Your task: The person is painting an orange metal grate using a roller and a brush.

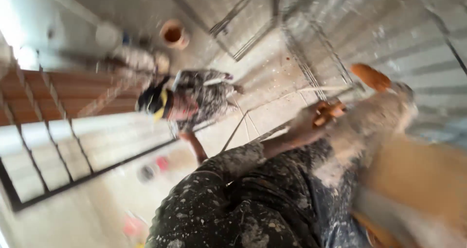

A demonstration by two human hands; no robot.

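Railing (73, 177): dark metal bars at the left edge, seen from high up; floor far below, so a dropped tool could fall a long way.
Person below (187, 102): in paint-spattered clothes and a dark cap, standing under the working height; at risk if anything slips or drips down.
Bucket (173, 34): orange, on the lower floor, well apart from the hands.
Left hand (187, 138): only a forearm and a blurred fist visible near the railing; grip impossible to tell.
Right hand (311, 124): grip closed around an orange handle (330, 113); tool held up near the wall, its working end hidden by blur.
Risk: wet, plaster-covered sleeve and fast motion, so a loose hold is possible.
Wall (389, 39): pale, ribbed, speckled with plaster, at the right.
Room: unfinished interior, tiled floor, brick-coloured area at left.
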